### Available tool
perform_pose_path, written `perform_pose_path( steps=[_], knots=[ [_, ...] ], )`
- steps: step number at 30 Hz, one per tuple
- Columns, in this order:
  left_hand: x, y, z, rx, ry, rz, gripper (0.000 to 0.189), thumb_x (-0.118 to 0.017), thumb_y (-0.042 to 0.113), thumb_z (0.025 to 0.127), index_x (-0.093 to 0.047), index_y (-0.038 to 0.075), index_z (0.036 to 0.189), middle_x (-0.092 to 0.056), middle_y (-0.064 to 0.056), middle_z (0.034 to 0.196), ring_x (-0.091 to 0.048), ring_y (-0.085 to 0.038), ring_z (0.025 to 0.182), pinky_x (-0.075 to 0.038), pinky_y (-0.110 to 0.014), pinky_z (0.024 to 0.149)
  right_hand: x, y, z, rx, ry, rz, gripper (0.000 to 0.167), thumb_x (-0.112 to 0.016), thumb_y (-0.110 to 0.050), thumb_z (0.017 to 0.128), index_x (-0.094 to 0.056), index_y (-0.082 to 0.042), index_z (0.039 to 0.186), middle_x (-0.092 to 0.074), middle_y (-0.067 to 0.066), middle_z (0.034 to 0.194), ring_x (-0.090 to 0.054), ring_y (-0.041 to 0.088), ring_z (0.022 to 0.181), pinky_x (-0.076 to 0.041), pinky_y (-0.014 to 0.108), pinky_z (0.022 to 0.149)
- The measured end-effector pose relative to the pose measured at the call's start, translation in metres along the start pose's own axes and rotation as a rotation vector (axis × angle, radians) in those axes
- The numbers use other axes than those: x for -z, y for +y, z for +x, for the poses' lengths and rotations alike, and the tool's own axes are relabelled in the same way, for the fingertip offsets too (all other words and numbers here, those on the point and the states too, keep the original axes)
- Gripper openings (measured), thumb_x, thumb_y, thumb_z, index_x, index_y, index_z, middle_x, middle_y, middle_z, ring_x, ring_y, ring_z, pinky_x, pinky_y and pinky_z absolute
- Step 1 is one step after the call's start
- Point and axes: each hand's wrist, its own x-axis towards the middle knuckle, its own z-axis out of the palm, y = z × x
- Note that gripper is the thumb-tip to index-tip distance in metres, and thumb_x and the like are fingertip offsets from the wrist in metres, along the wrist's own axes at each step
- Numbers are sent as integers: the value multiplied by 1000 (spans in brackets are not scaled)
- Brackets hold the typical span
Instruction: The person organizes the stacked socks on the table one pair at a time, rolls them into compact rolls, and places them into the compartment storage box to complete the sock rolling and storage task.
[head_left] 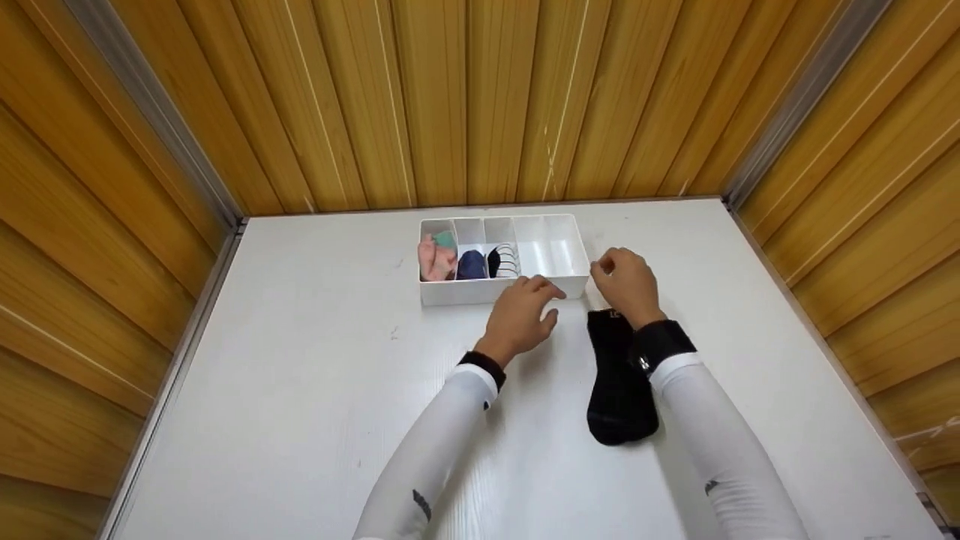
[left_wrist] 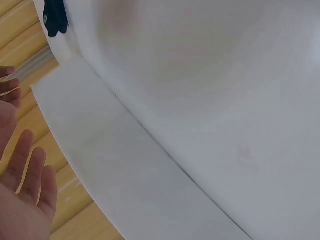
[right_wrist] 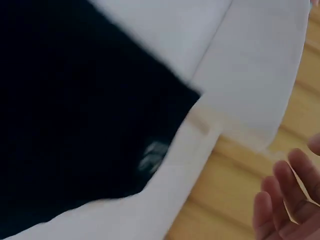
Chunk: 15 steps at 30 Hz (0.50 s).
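A black sock [head_left: 616, 390] lies flat and lengthwise on the white table, with a small pale mark at its cuff. My right hand [head_left: 628, 283] hovers just beyond the cuff, near the right end of a white divided box [head_left: 502, 290]; its fingers [right_wrist: 280, 200] are loosely bent and hold nothing. The right wrist is above the sock's upper part. In front of the box is my left hand [head_left: 521, 319], fingers relaxed and thumb apart, with nothing in it. The left wrist view shows those fingers [left_wrist: 34, 172] beside the box wall, and part of the sock [left_wrist: 55, 17] at the top.
Inside the box, a pink cloth item [head_left: 436, 259] and a green one [head_left: 445, 239] share the left compartment. Next to them sit a navy bundle [head_left: 472, 265] and a black item with pale bands [head_left: 495, 261]. Wood-patterned walls [head_left: 495, 105] enclose the table [head_left: 300, 375].
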Motion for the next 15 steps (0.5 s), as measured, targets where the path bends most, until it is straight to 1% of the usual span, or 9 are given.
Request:
perform_pose_path(
  steps=[3, 5, 8, 10, 11, 13, 15],
  knots=[
    [-15, 20, 1, -46, -130, 17, 35, -61, 35, 99, -66, 30, 133, -60, 7, 141, -56, -19, 128, -49, -36, 103, 6, 25, -8, -68, -80, -74, 27, -62, -29, 94, -71, -3, 89, -72, 16, 90, -66, 33, 78, -51, 45, 67],
    [-25, 33, 2, -69, -216, 17, 39, -57, 39, 101, -61, 33, 139, -53, 7, 150, -52, -18, 135, -48, -37, 106, 8, 38, -13, -103, -150, -124, 28, -63, -30, 92, -70, -3, 85, -72, 16, 86, -66, 32, 74, -49, 43, 64],
    [-38, 50, 1, -74, -318, 31, 43, -53, 44, 103, -55, 36, 145, -44, 8, 159, -44, -17, 145, -44, -39, 111, 9, 50, -19, -121, -263, -164, 29, -65, -30, 89, -70, -3, 79, -72, 16, 83, -65, 31, 72, -48, 39, 61],
    [-47, 59, -1, -63, -370, 69, 45, -51, 48, 103, -53, 36, 147, -41, 7, 161, -40, -17, 147, -43, -39, 113, 7, 54, -21, -126, -313, -151, 29, -67, -30, 88, -71, -2, 78, -72, 16, 83, -65, 30, 73, -48, 38, 63],
    [-50, 63, -2, -53, -390, 87, 47, -51, 49, 103, -52, 37, 148, -39, 7, 162, -39, -18, 149, -41, -40, 114, 7, 55, -22, -126, -325, -142, 29, -68, -30, 88, -71, -2, 78, -73, 16, 83, -65, 31, 74, -49, 38, 64],
    [-57, 70, -4, -33, -416, 135, 48, -51, 52, 102, -51, 37, 148, -38, 7, 163, -37, -18, 150, -39, -41, 117, 5, 55, -23, -123, -327, -132, 30, -69, -29, 87, -72, -2, 77, -73, 17, 83, -66, 31, 74, -50, 40, 66],
    [-61, 75, -4, -16, -427, 171, 49, -51, 53, 102, -50, 37, 148, -39, 7, 162, -37, -19, 150, -36, -42, 119, 4, 55, -23, -124, -310, -132, 30, -68, -29, 88, -73, -1, 77, -74, 17, 83, -66, 32, 74, -51, 41, 67]
  ],
)
